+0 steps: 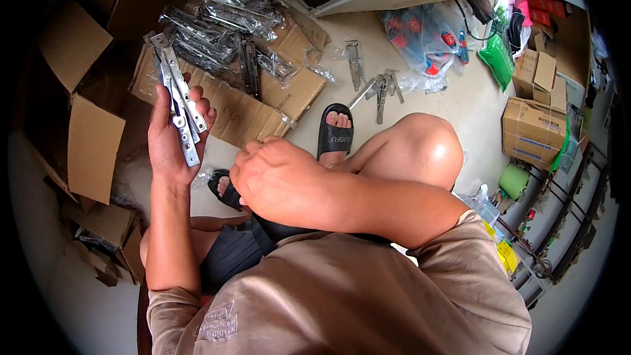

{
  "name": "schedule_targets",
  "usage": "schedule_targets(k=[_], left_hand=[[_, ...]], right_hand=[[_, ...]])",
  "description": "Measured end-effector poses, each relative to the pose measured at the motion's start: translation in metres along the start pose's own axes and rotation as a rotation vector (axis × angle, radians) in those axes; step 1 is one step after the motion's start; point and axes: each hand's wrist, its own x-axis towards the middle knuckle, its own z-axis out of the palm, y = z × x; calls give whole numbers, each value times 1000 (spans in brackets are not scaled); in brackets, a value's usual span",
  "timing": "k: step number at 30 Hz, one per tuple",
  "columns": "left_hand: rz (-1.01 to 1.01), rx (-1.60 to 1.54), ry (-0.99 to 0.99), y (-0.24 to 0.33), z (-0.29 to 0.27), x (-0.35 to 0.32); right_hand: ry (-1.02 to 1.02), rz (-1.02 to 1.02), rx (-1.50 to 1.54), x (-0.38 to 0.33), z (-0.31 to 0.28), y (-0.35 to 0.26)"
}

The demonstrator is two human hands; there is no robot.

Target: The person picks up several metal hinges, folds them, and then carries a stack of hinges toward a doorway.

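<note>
In my left hand (172, 148), palm up at the left, lies a small bundle of silver metal hinges (179, 102). They are long, flat strips with drilled holes, and my thumb and fingers close around them. My right hand (273, 174) is in front of my body at the middle, its back upward and its fingers curled under. Whatever it may hold is hidden. Beyond my hands, many similar metal hinges in clear plastic sleeves (227, 16) are piled on a flattened cardboard sheet (246, 115).
Loose hinges (381, 92) lie on the tiled floor near my sandalled foot (335, 131). Open cardboard boxes (95, 144) stand at the left. A clear bag with red and blue items (427, 36), a green packet (497, 59) and a closed carton (534, 133) are at the right.
</note>
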Motion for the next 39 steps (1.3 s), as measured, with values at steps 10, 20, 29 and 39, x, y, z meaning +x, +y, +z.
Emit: schedule_targets(k=[10, 20, 29, 39], left_hand=[[18, 9, -8, 4, 0, 2], [-14, 136, 137, -3, -6, 9], [-9, 163, 211, -5, -16, 8], [-56, 208, 174, -18, -7, 20]], right_hand=[[166, 142, 344, -56, -113, 39], [175, 1300, 658, -255, 80, 335], [136, 1499, 332, -231, 194, 340], [144, 1517, 183, -226, 185, 329]])
